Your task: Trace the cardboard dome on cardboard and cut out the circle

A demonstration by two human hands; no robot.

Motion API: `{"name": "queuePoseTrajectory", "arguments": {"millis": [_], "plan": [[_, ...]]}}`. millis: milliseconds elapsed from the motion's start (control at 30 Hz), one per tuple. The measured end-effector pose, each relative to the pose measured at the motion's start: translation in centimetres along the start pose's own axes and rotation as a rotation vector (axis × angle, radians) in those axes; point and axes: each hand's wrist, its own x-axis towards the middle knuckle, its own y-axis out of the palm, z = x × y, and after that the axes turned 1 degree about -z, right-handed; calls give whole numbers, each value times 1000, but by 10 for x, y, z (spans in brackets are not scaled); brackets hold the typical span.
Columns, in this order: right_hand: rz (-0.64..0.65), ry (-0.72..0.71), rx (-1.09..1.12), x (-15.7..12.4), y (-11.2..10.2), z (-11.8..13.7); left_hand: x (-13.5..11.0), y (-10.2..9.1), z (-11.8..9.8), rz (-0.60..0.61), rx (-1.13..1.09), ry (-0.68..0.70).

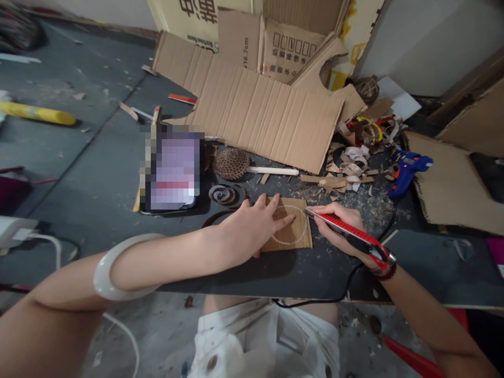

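Left hand [252, 226] flat on cardboard square [297, 231], fingers spread and pressing down, not gripping. Square on dark table [334, 283], centre of frame, pale circle [289, 206] drawn on it. Right hand [338, 228] with fingers closed around red box cutter [346, 233], tip at square's upper right corner, just beside circle. Cardboard curls [350, 168] above; blue glue gun [409, 170] farther right.

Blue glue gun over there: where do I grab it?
Grab the handle of the blue hot glue gun, coming from the near side. The handle slants toward the table's near edge, with the black cord leaving its end. Its small red light glows, so it may be hot: keep fingers off the top end.
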Motion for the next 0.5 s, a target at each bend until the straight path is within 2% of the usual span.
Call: {"name": "queuePoseTrajectory", "arguments": {"millis": [133, 267, 500], "plan": [[19, 27, 49, -2, 4, -3, -1, -1, 0, -40, 1, 1], [16, 92, 3, -6, 6, -5, 0, 2, 0, -44, 1, -3], [10, 189, -21, -4, 1, 2, 0, 1, 0, -50, -9, 1]]}}
